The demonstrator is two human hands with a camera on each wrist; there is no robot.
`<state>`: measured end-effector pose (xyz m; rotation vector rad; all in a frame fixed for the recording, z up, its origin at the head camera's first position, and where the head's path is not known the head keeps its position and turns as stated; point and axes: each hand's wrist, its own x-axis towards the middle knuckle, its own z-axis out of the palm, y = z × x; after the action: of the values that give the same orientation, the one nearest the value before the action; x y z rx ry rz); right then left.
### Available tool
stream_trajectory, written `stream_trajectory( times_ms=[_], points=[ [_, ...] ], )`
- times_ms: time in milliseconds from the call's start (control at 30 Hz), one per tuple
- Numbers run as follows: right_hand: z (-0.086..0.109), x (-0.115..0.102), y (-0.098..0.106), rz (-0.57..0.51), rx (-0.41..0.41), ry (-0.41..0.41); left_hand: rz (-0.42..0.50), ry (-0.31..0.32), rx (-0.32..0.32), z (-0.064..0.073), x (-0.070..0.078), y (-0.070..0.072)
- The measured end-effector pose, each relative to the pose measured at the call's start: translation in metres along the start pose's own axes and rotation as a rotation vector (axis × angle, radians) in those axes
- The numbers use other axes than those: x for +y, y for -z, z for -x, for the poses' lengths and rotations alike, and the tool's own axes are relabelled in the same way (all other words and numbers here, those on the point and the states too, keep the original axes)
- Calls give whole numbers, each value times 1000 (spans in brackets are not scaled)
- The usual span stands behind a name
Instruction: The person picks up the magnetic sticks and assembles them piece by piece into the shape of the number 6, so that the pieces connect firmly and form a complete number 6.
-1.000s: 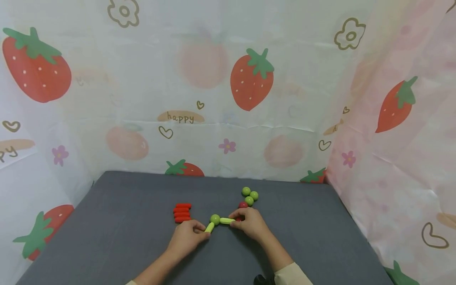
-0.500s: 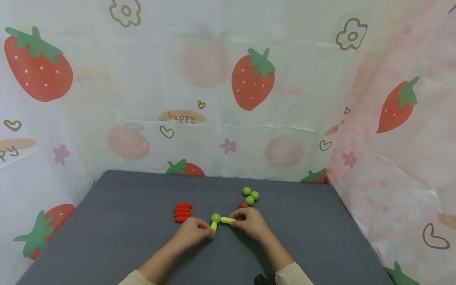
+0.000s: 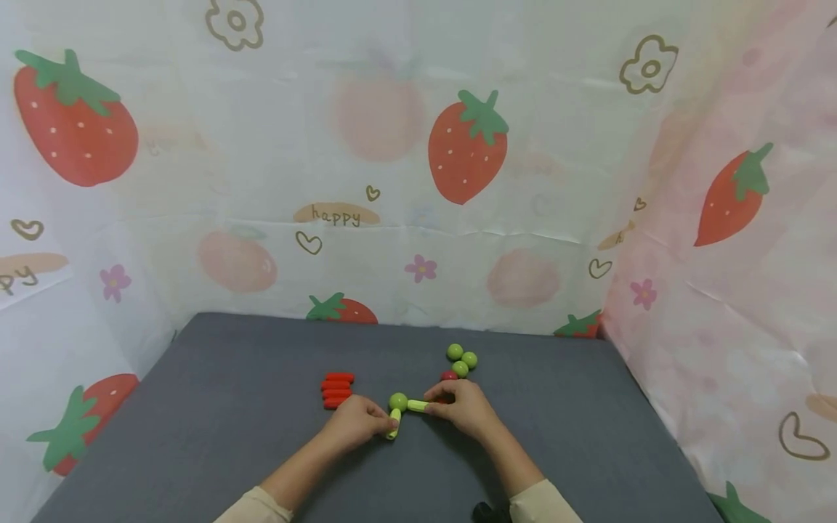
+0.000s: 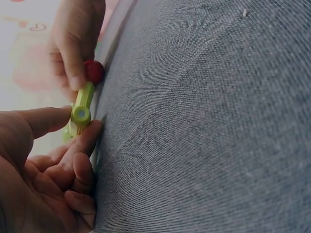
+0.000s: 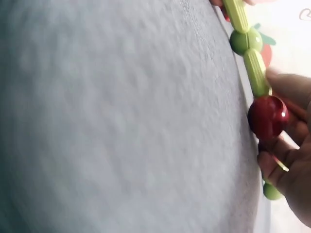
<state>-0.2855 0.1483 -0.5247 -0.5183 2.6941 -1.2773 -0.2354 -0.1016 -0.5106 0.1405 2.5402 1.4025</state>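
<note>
A green ball point(image 3: 398, 402) joins two ribbed light-green sticks in the middle of the grey table. My left hand point(image 3: 358, 421) pinches the near stick point(image 3: 394, 430) between thumb and fingers; its round end, with a grey centre point(image 4: 80, 114), faces the left wrist camera. With thumb and fingertips, my right hand point(image 3: 464, 408) holds the other stick point(image 3: 417, 406) near its right end. In the right wrist view a dark red ball point(image 5: 268, 116) sits at that stick's end, close by the right fingers. My right hand hides that ball in the head view.
Several red sticks point(image 3: 337, 391) lie in a stacked row left of the green ball. Beyond my right hand are another red ball point(image 3: 448, 375) and three green balls point(image 3: 461, 369). A black object point(image 3: 482, 512) shows by the right sleeve. Strawberry-print cloth point(image 3: 366, 276) hangs behind the table.
My left hand has shifted slightly right, swinging the near stick from a slant to pointing almost straight toward me. The right hand stays nearly in place on its stick.
</note>
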Motion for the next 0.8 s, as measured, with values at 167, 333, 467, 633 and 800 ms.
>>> stream_trajectory(
  times_ms=[167,333,467,633,800],
  points=[
    [-2,3,13,-10,57,6,-25,8,6,1,2,-1],
    [-8,5,25,25,123,-8,-53,10,22,3,1,0],
    [-11,5,29,47,147,-25,-63,4,37,3,-1,-1],
    [-15,6,28,52,153,-49,-71,20,46,2,-2,-2],
    [-19,9,27,105,158,-59,-61,35,36,2,-2,0]
  ],
)
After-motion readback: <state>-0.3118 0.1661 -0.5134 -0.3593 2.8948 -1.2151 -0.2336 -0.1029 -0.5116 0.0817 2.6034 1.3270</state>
